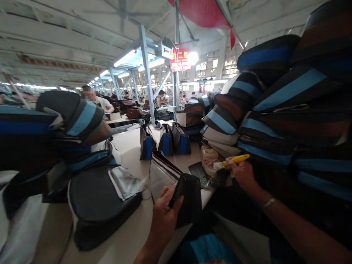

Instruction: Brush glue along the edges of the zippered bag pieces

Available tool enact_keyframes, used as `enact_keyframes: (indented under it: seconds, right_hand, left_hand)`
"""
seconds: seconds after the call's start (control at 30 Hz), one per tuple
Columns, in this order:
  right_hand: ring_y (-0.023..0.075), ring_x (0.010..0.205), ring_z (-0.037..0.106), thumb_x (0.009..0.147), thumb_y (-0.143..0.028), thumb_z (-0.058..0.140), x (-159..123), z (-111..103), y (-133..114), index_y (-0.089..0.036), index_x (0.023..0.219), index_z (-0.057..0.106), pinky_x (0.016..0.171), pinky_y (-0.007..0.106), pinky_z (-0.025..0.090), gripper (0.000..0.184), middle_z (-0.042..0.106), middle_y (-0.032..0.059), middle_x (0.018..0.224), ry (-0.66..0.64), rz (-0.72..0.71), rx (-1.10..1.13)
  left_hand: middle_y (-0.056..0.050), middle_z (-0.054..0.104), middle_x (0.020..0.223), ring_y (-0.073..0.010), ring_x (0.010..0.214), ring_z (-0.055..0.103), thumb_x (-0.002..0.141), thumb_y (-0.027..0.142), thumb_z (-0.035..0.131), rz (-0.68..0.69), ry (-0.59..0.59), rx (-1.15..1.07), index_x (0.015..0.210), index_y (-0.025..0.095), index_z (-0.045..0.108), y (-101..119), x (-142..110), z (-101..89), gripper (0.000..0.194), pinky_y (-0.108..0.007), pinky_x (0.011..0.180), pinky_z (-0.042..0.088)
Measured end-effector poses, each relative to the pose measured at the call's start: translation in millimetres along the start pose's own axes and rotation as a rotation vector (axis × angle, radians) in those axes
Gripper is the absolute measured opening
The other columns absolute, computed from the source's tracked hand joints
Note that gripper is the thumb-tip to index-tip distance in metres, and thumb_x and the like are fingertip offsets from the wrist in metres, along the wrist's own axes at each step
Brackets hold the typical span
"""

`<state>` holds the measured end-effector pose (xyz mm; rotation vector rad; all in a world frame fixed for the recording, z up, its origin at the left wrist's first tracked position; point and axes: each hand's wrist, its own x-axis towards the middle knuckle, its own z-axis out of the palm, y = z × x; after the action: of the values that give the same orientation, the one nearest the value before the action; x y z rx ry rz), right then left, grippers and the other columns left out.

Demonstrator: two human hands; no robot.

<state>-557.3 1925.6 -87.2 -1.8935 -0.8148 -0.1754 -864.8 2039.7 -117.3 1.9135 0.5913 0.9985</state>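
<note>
My left hand point(166, 209) grips the edge of a black bag piece point(189, 200) with a pale inner side, thumb on the black face and fingers behind. The piece stands tilted on the table in front of me. In my right hand point(243, 174) is a brush with a yellow handle point(238, 158), held between thumb and fingers. Its pale bristles point(219, 166) reach into a glue-smeared tub point(206, 152) to the right of the bag piece. A dark, smeared board point(199, 171) lies under the tub.
Three black-and-blue bag pieces point(166, 143) stand farther back on the white table point(125, 146). High stacks of striped bag pieces point(291, 91) rise at the right, more point(79, 117) at the left. A flat black piece point(101, 201) lies near left. Another person point(103, 102) is at a far table.
</note>
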Motion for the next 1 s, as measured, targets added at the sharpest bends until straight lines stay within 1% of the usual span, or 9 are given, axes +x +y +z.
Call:
enact_keyframes:
  seconds: [0.07, 0.17, 0.27, 0.37, 0.5, 0.63, 0.77, 0.87, 1.0]
  right_hand:
    - [0.0179, 0.063, 0.061, 0.088, -0.051, 0.053, -7, -15, -46, -0.018, 0.089, 0.066, 0.06, 0.027, 0.048, 0.036, 0.064, 0.0021, 0.067, -0.026, -0.089, 0.129]
    - [0.0144, 0.062, 0.056, 0.088, -0.043, 0.062, -25, -25, -112, -0.018, 0.083, 0.064, 0.057, 0.024, 0.046, 0.025, 0.061, 0.0005, 0.071, -0.204, -0.316, 0.412]
    - [0.0134, 0.064, 0.056, 0.09, -0.034, 0.06, -41, -19, -150, -0.017, 0.085, 0.065, 0.059, 0.024, 0.044, 0.018, 0.062, 0.0008, 0.075, -0.378, -0.508, 0.351]
    - [0.0132, 0.065, 0.056, 0.092, -0.028, 0.054, -45, -15, -154, -0.017, 0.085, 0.063, 0.063, 0.025, 0.043, 0.016, 0.062, 0.0005, 0.074, -0.494, -0.683, 0.19]
    - [0.0142, 0.062, 0.054, 0.09, -0.024, 0.052, -37, -33, -145, -0.017, 0.081, 0.06, 0.061, 0.026, 0.04, 0.014, 0.059, 0.0011, 0.07, -0.573, -0.782, -0.023]
    - [0.0166, 0.067, 0.057, 0.091, -0.026, 0.052, -39, -50, -150, -0.019, 0.078, 0.06, 0.067, 0.028, 0.042, 0.017, 0.062, 0.0034, 0.073, -0.475, -0.794, -0.076]
    - [0.0154, 0.069, 0.058, 0.094, -0.028, 0.05, -49, -38, -149, -0.019, 0.088, 0.062, 0.067, 0.027, 0.042, 0.016, 0.063, 0.0018, 0.075, -0.484, -0.754, 0.018]
    - [0.0161, 0.067, 0.058, 0.091, -0.026, 0.05, -46, -32, -140, -0.018, 0.082, 0.061, 0.066, 0.028, 0.042, 0.016, 0.062, 0.0027, 0.074, -0.527, -0.763, -0.02]
    - [0.0167, 0.068, 0.059, 0.091, -0.028, 0.053, -41, -42, -145, -0.018, 0.08, 0.062, 0.067, 0.028, 0.042, 0.018, 0.062, 0.0025, 0.073, -0.409, -0.703, 0.027]
  left_hand:
    - [-0.004, 0.063, 0.103, -0.0185, 0.098, 0.06, 0.089, 0.039, 0.06, -0.016, -0.008, -0.037, 0.123, 0.023, 0.065, 0, 0, 6.6, 0.039, -0.029, 0.089, 0.05]
    - [-0.006, 0.065, 0.109, -0.0214, 0.106, 0.059, 0.087, 0.038, 0.061, -0.016, -0.013, -0.064, 0.124, 0.022, 0.065, 4, -1, 16.0, 0.04, -0.034, 0.097, 0.048]
    - [-0.006, 0.066, 0.108, -0.0221, 0.104, 0.06, 0.088, 0.037, 0.06, -0.023, -0.034, -0.069, 0.125, 0.022, 0.065, 8, -4, 19.9, 0.041, -0.036, 0.097, 0.048]
    - [-0.007, 0.066, 0.111, -0.0239, 0.11, 0.058, 0.089, 0.038, 0.058, -0.044, -0.037, -0.056, 0.126, 0.021, 0.064, 11, -8, 17.7, 0.042, -0.04, 0.102, 0.045]
    - [-0.005, 0.066, 0.119, -0.0244, 0.12, 0.054, 0.089, 0.038, 0.058, -0.056, -0.041, -0.056, 0.125, 0.024, 0.065, 11, -14, 13.8, 0.04, -0.042, 0.11, 0.039]
    - [-0.005, 0.067, 0.11, -0.021, 0.105, 0.061, 0.089, 0.037, 0.059, -0.04, -0.041, -0.1, 0.126, 0.023, 0.064, 14, -15, 15.9, 0.039, -0.034, 0.095, 0.05]
    - [-0.004, 0.066, 0.103, -0.0181, 0.098, 0.063, 0.09, 0.034, 0.059, 0.026, -0.005, -0.061, 0.123, 0.022, 0.066, 18, -17, 17.8, 0.035, -0.028, 0.089, 0.051]
    - [-0.005, 0.065, 0.102, -0.0153, 0.094, 0.063, 0.094, 0.029, 0.053, 0.125, 0.001, 0.074, 0.128, 0.022, 0.062, 15, -22, 16.9, 0.036, -0.024, 0.085, 0.051]
    - [-0.005, 0.063, 0.091, -0.0138, 0.08, 0.062, 0.097, 0.021, 0.046, 0.366, 0.088, 0.474, 0.134, 0.02, 0.056, 6, -31, 19.6, 0.038, -0.023, 0.073, 0.05]
